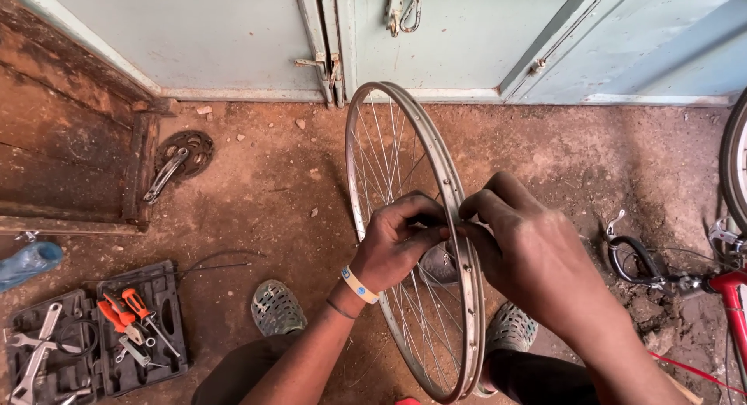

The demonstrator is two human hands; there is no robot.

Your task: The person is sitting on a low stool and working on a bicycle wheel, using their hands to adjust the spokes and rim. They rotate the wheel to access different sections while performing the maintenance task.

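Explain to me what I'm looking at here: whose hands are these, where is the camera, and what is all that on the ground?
There is no machine here, only a person at work. The single picture comes from a camera worn on the person's head, looking down, so you see their own arms reaching away from you. The left hand and the right hand meet at the rim of a bare metal bicycle wheel, which stands upright between their feet, its thin spokes showing. Both hands pinch at the same spot on the rim; what the fingers hold there is too small to tell. On the dirt floor to the left lies an open tool case with wrenches and orange-handled pliers. Farther back lies a chainring with crank arm. At the right edge is part of a red bicycle.
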